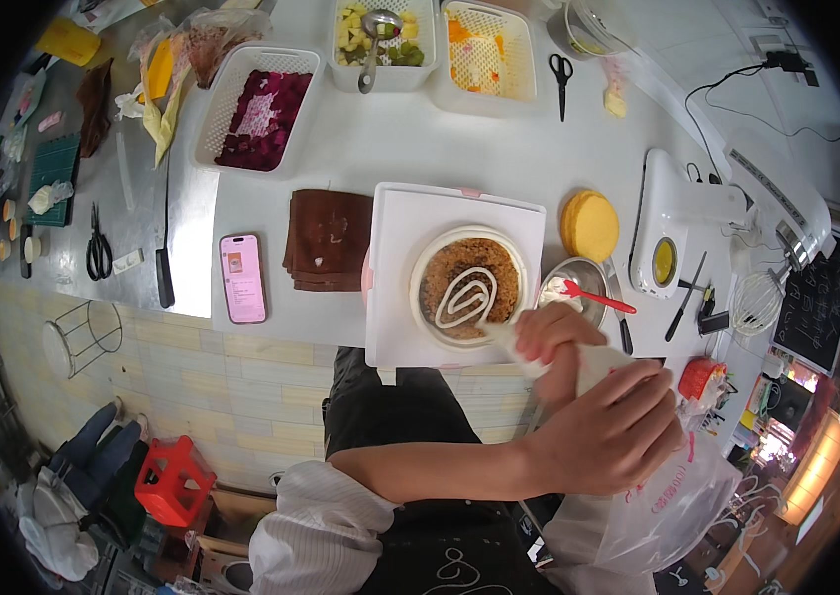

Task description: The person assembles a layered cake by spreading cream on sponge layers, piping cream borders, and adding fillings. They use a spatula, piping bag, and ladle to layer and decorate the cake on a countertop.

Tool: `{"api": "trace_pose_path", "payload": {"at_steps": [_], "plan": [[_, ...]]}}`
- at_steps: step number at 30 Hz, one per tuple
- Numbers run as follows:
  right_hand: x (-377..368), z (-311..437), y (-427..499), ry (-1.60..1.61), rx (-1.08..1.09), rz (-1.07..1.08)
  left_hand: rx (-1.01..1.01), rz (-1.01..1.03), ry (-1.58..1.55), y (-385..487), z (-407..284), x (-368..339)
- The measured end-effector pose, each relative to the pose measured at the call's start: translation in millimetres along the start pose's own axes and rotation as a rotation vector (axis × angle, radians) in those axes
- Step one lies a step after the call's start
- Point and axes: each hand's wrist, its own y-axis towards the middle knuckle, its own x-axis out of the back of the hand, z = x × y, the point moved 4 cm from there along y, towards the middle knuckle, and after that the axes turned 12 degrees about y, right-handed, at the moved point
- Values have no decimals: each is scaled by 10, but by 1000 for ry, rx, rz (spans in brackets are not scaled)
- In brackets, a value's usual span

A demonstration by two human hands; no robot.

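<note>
My left hand [613, 431] reaches across my front and is closed around the back part of a white piping bag [600, 363]. Nearer the bag's tip, my right hand [565, 338] grips the same bag; its forearm is mostly hidden behind the left hand. The tip points down over a round cake [434, 271] with a pale cream rim and a brown, crumbly top. A loose spiral of white cream [490, 286] lies on the crumbs, close to the tip. Beneath the cake is a white square board [397, 223] with pink tabs.
Left of the board are folded brown cloths [327, 230] and a lit phone [243, 279]. Rightward stand yellow sponge rounds [589, 225], a metal bowl [583, 271] with a red spatula [605, 300], and a stand mixer [658, 223]. Fruit baskets [204, 145] line the back.
</note>
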Motion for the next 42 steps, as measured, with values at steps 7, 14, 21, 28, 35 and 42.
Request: {"api": "trace_pose_path", "payload": {"at_steps": [7, 14, 21, 28, 35, 42], "plan": [[-81, -226, 253, -47, -54, -8, 46, -53, 47, 105, 254, 37], [411, -1, 230, -151, 49, -163, -20, -41, -97, 126, 104, -81], [-43, -21, -141, 33, -33, 13, -40, 22, -25, -79, -78, 4], [-177, 174, 99, -125, 131, -110, -25, 9, -90, 31, -80, 60], [536, 574, -644, 20, 83, -620, 37, 249, -336, 4, -631, -312], [2544, 661, -2369, 357, 64, -1320, 13, 770, -499, -916, -631, -595]]}}
